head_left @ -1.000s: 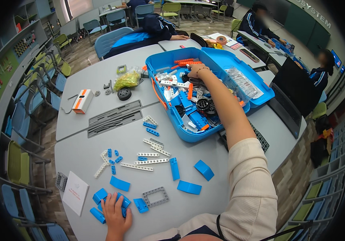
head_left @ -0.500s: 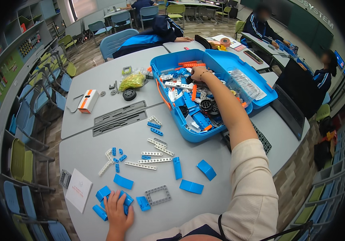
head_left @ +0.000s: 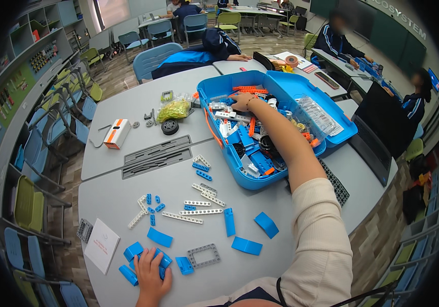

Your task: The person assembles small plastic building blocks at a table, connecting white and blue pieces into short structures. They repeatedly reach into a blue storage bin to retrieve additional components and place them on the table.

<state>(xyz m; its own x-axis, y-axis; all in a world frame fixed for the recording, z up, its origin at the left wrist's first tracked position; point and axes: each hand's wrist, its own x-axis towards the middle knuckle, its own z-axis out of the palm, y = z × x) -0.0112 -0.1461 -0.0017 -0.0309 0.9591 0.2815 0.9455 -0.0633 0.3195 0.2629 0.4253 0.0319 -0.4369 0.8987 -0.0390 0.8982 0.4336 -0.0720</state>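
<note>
My right hand [head_left: 241, 103] reaches into the blue storage box [head_left: 247, 180], its fingers curled down among mixed building pieces. What the fingertips grip, if anything, is hidden. At the near left of the table, my left hand [head_left: 150, 273] lies with fingers apart over curved blue panels [head_left: 163, 259], pressing on them without a visible grip. Another blue panel [head_left: 128, 275] lies just left of that hand. To its right are a small blue panel piece [head_left: 184, 265] and a grey rectangular frame [head_left: 204, 256]. Beyond it sits a flat blue panel [head_left: 159, 237].
White beams [head_left: 200, 212], short blue beams [head_left: 204, 175] and more blue panels [head_left: 247, 245] lie mid-table. Farther left are grey rods in a tray [head_left: 181, 140], a wheel [head_left: 170, 127] and a white-orange box [head_left: 117, 134]. A laptop [head_left: 370, 148] stands right; a person [head_left: 199, 56] leans on the far edge.
My right hand has shifted slightly left inside the box and a little nearer. The whole view has moved slightly. My left hand stays on the blue panels.
</note>
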